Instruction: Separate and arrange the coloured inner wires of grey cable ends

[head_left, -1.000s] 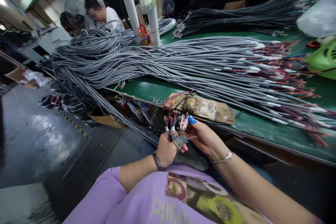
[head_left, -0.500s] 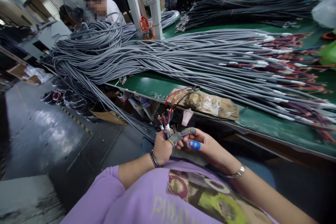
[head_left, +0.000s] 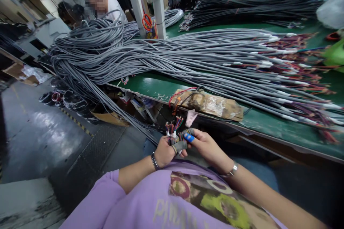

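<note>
My left hand, with a grey cover on its thumb, is closed around the ends of several grey cables. Stripped coloured wires fan out above it, past white bands on the cables. Against them, my right hand pinches at the wires, a blue cover on its thumb and a grey one on the index finger. What exactly sits between those fingertips is too small to make out, though thin wires run into them. The grey cables trail from the bench down towards my left hand.
A long heap of grey cables covers much of the green bench. At its front edge lies a taped wooden block with red and black leads. Orange-handled scissors hang by a post. Another person is at the far left.
My right hand has moved left, closer to my left hand, and its blue-covered thumb now presses towards the index finger at the wires. The view has shifted slightly.
</note>
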Motion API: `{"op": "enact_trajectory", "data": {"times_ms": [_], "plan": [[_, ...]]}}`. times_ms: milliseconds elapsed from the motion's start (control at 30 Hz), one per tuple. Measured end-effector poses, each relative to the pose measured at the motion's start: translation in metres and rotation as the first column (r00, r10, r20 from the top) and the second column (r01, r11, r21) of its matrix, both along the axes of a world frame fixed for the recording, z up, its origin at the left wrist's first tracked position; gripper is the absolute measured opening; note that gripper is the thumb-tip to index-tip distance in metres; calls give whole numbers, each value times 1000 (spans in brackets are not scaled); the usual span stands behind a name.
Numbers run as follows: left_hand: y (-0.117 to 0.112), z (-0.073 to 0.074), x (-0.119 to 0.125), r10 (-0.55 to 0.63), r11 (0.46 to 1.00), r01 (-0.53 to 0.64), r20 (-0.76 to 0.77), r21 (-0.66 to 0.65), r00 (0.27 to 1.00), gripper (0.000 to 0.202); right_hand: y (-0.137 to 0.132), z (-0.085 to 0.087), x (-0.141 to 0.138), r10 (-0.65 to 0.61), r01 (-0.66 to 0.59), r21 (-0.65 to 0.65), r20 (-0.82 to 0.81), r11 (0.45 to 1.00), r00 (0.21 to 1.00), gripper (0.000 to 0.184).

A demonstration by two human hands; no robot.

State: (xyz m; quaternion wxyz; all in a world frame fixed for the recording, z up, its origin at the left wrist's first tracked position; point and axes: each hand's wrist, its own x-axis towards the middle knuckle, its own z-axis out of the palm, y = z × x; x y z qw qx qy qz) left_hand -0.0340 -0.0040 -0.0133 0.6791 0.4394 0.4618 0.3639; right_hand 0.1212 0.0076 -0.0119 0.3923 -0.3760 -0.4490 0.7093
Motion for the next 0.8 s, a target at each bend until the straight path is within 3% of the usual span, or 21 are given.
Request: {"op": "enact_trajectory", "data": {"times_ms": [133,200,467,600,800], "plan": [[0,-9,0,160,987,-160,36,-3,986,40,4,-9,6,-123,125,-89,29,988,992,46],[1,-9,0,193,981,-194,20,9,981,39,4,-12,8,-127,131,-124,41,984,991,48],[2,5,0,104,992,-97,-102,75,989,42,7,6,-6,58,-55,-49,82,997,995,36],[1,5,-1,107,990,-96,-114,100,988,44,8,5,-3,22,-15,-79,83,997,996,39],[5,-11,-2,267,962,-260,-80,85,960,46,5,-7,2,-78,89,-85,124,992,989,40]]}}
